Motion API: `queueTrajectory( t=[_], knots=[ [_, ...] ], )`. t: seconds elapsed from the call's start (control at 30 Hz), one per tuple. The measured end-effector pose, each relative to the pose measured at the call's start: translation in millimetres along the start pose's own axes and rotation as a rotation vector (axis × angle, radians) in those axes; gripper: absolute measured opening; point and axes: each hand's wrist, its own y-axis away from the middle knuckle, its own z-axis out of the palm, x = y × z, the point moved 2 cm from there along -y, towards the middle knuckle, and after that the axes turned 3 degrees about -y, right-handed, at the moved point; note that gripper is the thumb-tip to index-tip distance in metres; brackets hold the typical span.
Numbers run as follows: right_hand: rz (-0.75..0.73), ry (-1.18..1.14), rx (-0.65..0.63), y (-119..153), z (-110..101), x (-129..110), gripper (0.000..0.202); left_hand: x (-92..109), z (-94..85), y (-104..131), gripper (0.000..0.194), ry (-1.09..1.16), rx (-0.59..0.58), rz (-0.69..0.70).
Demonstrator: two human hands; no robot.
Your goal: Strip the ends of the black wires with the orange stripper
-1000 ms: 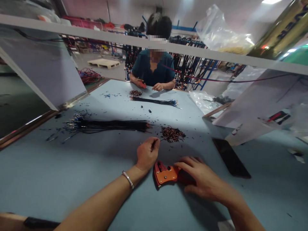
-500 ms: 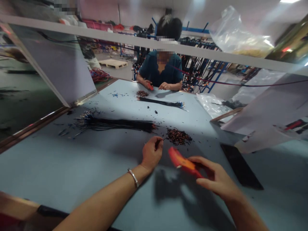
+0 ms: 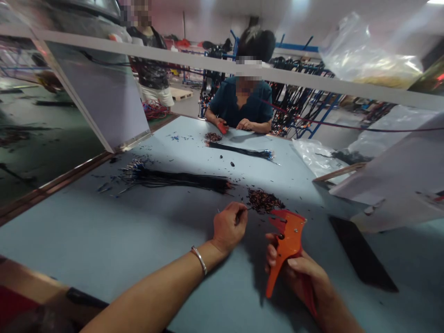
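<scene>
My left hand is closed in a pinch on a thin dark wire, whose tip pokes out to the right; most of it is hidden by the fingers. My right hand grips an orange and red wire stripper by its handles. The stripper is upright, its jaws pointing left, a little apart from the wire tip. Just beyond both hands lies a pile of small dark and coppery offcuts. A bundle of black wires with blue and silvery ends at its left stretches across the table behind my left hand.
Across the table a co-worker holds a red tool near a second wire bundle and offcut pile. A black phone-like slab lies at right. A white beam crosses above; plastic bags rest on it.
The wire stripper has turned in my right hand from lying leftward to standing upright, jaws facing left. My left hand keeps its pinch. The view has shifted slightly; a standing person shows more at back left.
</scene>
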Motion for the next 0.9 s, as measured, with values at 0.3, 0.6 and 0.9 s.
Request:
queueTrajectory(
  t=[0.3,0.6,0.9],
  knots=[
    [-0.354,0.269,0.149,2.7,-14.8,-13.6,0.035,-1.2,-0.2,0.5,0.012,-0.022,-0.001,0.011],
    [-0.341,0.467,0.028,7.5,-15.6,-8.8,0.041,1.5,0.1,0.8,0.013,0.047,-0.028,0.050],
    [-0.263,0.775,-0.065,4.8,-5.8,-14.0,0.034,1.9,-0.3,0.8,0.013,0.058,-0.045,0.067]
  ],
)
